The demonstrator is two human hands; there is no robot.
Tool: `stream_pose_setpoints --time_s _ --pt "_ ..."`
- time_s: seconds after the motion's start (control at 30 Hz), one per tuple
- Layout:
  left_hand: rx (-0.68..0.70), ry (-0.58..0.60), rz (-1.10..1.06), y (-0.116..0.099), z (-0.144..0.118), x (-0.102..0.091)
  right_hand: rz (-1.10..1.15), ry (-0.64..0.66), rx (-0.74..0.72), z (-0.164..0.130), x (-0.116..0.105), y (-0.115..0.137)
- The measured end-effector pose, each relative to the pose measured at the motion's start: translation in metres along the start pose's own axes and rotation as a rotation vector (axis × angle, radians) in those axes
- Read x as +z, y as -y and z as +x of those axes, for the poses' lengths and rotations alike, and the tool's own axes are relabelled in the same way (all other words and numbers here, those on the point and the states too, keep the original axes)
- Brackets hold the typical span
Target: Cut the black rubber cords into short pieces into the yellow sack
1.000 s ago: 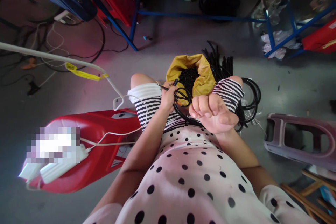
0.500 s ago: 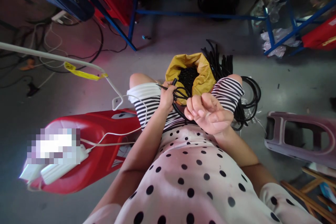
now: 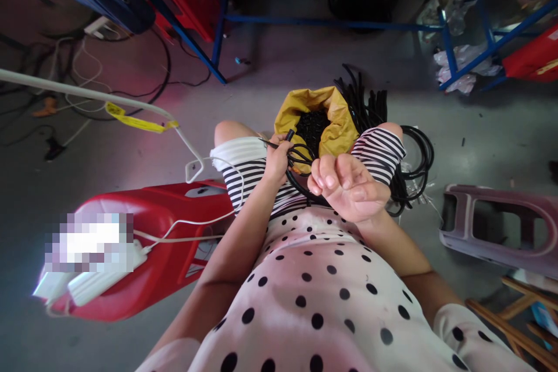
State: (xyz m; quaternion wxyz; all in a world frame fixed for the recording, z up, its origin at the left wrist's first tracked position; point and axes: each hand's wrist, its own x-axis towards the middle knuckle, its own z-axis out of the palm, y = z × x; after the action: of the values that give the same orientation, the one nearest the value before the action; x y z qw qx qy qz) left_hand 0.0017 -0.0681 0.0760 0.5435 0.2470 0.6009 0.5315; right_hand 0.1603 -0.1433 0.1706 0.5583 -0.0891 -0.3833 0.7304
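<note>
My left hand [image 3: 276, 158] is closed around black cable [image 3: 300, 155], whose thin loops hang out on its right side. A short ribbed black tube end [image 3: 289, 135] sticks up by the fingers. Palm up, my right hand [image 3: 349, 187] hovers over my lap with loosely curled fingers and nothing visible in it. Between my knees stands a yellow sack [image 3: 337, 122] with its rim rolled down, full of small black pieces [image 3: 313, 127]. Just right of the sack lies a bundle of black tubes [image 3: 375, 106], and coiled black cable [image 3: 422, 154] is beside my right knee.
On my left is a red plastic stool [image 3: 161, 209] bearing white devices and a white cord. A pale bent rod [image 3: 131, 102] with a yellow tag reaches in above it. Blue metal frame bars [image 3: 331, 23] cross ahead. A greyish stool [image 3: 501, 238] stands right.
My right hand has shifted very slightly to the right. The left hand keeps its hold on the black cable in the same spot.
</note>
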Motion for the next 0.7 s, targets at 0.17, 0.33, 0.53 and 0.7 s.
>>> stream_pose_setpoints --time_s 0.17,0.33,0.53,0.7 --pt "-0.003 -0.002 -0.001 -0.0009 -0.0005 0.0005 -0.005 0.001 -0.008 0.0030 -0.0002 0.0003" --pt "-0.025 -0.001 -0.014 -0.0024 -0.0016 0.0007 -0.124 -0.002 -0.023 0.0037 -0.0017 -0.0006" --pt "-0.041 0.002 0.003 -0.0021 -0.0023 0.0013 -0.185 -0.086 -0.012 0.0005 0.0018 0.0005" --pt "-0.011 0.013 -0.024 0.0014 -0.0006 0.0006 -0.253 -0.109 -0.012 -0.0018 -0.0017 0.0005"
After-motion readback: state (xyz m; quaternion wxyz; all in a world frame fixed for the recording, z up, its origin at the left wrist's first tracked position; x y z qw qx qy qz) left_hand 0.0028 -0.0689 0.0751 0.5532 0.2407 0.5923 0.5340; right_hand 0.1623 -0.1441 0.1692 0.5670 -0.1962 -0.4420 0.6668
